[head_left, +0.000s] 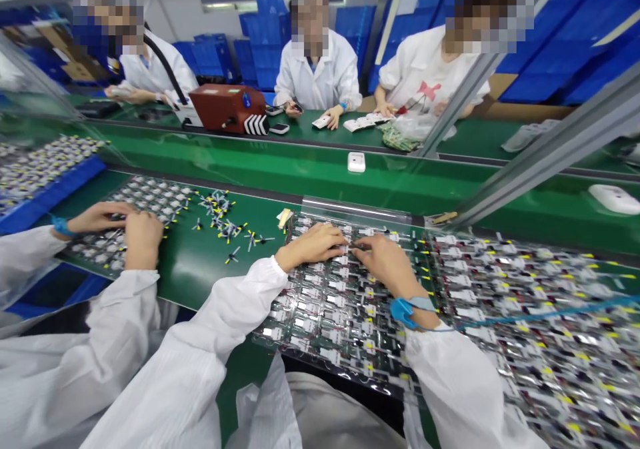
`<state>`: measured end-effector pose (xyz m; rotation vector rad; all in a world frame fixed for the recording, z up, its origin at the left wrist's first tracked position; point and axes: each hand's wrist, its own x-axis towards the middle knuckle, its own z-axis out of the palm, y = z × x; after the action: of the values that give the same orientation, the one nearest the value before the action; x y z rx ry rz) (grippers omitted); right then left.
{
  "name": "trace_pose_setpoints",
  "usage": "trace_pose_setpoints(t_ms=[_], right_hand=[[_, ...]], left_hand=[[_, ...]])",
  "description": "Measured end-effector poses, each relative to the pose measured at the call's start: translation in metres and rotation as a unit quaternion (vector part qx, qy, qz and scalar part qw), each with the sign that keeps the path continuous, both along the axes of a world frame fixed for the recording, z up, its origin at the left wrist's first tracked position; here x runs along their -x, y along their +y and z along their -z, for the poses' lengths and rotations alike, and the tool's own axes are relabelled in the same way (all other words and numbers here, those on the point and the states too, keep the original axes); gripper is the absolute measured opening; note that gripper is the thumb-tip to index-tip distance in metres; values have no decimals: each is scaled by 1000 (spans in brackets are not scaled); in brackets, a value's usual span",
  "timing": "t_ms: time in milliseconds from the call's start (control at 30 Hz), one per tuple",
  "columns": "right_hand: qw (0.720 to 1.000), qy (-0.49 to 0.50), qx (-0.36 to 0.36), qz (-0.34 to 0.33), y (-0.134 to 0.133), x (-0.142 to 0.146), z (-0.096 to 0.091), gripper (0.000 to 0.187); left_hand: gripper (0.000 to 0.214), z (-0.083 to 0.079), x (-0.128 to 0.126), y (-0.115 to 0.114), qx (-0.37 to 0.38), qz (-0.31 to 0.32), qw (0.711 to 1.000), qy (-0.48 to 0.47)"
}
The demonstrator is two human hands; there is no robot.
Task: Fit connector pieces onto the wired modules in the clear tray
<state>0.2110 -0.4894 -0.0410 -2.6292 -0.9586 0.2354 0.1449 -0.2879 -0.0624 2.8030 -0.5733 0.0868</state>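
Observation:
In front of me lies a clear plastic tray (313,279) with rows of small assemblies that have white and metallic parts, thin wires and some yellow tips. Over its upper middle, my left hand (316,244) is closed, fingertips together at one of the assemblies. Facing it, my right hand (389,262) has thumb and forefinger drawn together at the same spot. Whatever small part sits between the fingers is too small and too covered to name. A blue wrist strap (407,311) circles my right wrist, its cord running off to the right.
More filled trays (540,309) lie to my right. Loose grey pieces with yellow tips (220,212) are scattered left. A neighbour's hands (143,232) work over another tray. Across a green ledge (300,159), several people sit near a brown-red box (227,108). A metal post (540,129) slants at right.

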Motion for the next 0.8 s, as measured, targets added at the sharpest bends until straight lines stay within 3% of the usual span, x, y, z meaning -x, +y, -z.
trace_pose_setpoints(t_ms=[100, 167, 233, 300, 367, 467, 533, 633, 733, 800], right_hand=[[999, -28, 38, 16, -9, 4, -12, 31], [998, -24, 53, 27, -15, 7, -20, 33], [997, -14, 62, 36, -19, 9, -24, 34], [997, -6, 64, 46, -21, 11, -26, 33], [997, -2, 55, 50, -21, 11, -23, 32], [998, 2, 31, 46, -21, 10, -19, 32], [999, 7, 6, 43, -21, 10, -19, 30], [996, 39, -74, 26, -20, 10, -23, 26], [973, 113, -200, -6, -12, 13, -28, 29], [940, 171, -294, -11, -3, 16, -28, 31]], left_hand=[[33, -13, 22, 18, -8, -70, 998, -6], [32, -23, 44, 38, -47, -180, 982, 13], [31, -30, 67, 59, -106, -314, 942, 58], [30, -33, 87, 75, -154, -396, 898, 114], [28, -32, 100, 83, -177, -421, 877, 149], [26, -29, 107, 84, -168, -418, 881, 142], [23, -33, 105, 82, -113, -419, 893, 115], [17, -47, 92, 73, 94, -381, 918, 55], [23, -59, 65, 51, 334, -256, 906, 49], [28, -61, 40, 31, 434, -173, 880, 80]])
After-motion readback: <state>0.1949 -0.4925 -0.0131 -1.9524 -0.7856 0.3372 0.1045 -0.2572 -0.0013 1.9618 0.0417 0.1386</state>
